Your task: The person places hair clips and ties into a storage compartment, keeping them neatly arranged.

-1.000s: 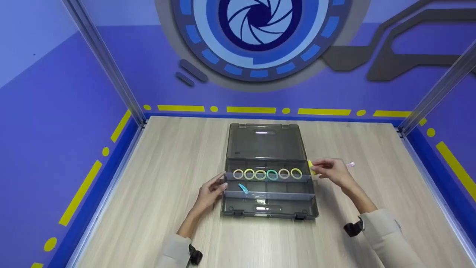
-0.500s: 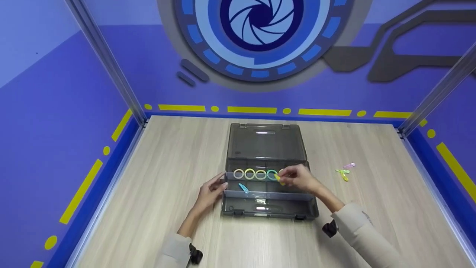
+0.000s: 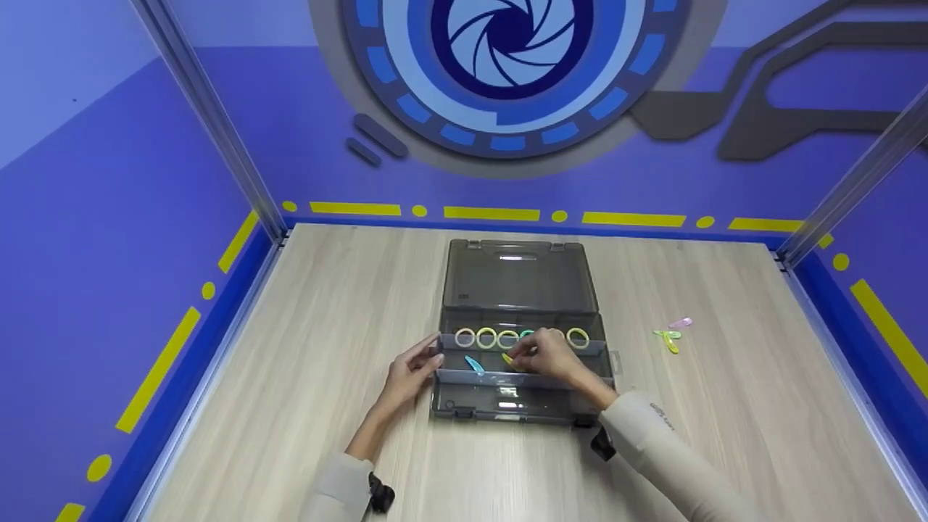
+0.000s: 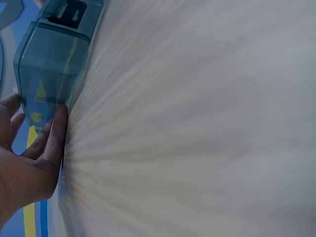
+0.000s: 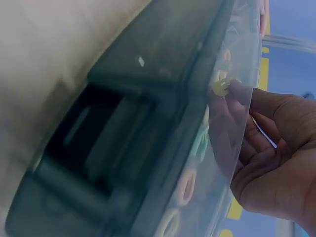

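A grey see-through storage box (image 3: 522,415) lies open on the table, its lid laid back. Against its left side rests my left hand (image 3: 406,378), fingers fairly straight and thumb at the rim; in the left wrist view the fingertips (image 4: 60,111) touch the box's end. My right hand (image 3: 545,357) is over the middle compartment, pinching a yellow hair clip (image 3: 507,358) between thumb and fingertips. A blue hair clip (image 3: 475,365) lies in that compartment to the left. Several pastel hair ties (image 3: 465,338) stand in a row along the rear divider, some hidden by the right hand.
On the table right of the box lie a pink hair clip (image 3: 681,322), a green hair clip (image 3: 667,334) and another yellow hair clip (image 3: 671,344). The front compartment has a clear divider (image 3: 471,378) behind it. Blue printed walls (image 3: 500,188) enclose the table.
My right hand has moved left with the yellow hair clip, from beside the box's right edge into the middle compartment. The clips on the right came into full view. My left hand stays put.
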`<state>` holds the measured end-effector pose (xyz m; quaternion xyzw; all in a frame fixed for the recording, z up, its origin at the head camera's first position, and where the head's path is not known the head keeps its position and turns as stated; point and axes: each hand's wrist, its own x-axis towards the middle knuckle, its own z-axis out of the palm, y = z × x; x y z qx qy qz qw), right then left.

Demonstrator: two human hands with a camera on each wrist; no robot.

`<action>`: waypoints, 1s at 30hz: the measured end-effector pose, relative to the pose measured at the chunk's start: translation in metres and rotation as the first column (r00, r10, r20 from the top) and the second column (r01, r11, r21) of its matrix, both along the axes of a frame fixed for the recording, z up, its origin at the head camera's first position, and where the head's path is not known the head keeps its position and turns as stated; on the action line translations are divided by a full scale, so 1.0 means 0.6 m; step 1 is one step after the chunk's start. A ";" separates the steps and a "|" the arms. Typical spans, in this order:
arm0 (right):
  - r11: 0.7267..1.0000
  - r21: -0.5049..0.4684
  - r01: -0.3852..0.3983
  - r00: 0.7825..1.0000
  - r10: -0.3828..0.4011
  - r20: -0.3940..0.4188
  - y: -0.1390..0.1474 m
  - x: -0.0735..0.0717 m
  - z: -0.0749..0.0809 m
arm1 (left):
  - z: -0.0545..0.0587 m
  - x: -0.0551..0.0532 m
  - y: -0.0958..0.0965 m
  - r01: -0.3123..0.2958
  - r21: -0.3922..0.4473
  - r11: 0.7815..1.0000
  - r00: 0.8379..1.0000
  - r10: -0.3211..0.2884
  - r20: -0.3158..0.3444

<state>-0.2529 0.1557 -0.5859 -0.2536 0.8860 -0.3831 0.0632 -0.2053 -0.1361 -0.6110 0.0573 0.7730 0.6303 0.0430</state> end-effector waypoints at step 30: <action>1.000 -0.012 -0.012 0.958 0.015 0.288 -0.019 0.005 -0.007 | -0.053 -0.020 -0.003 -0.039 0.010 0.999 0.999 0.039 0.006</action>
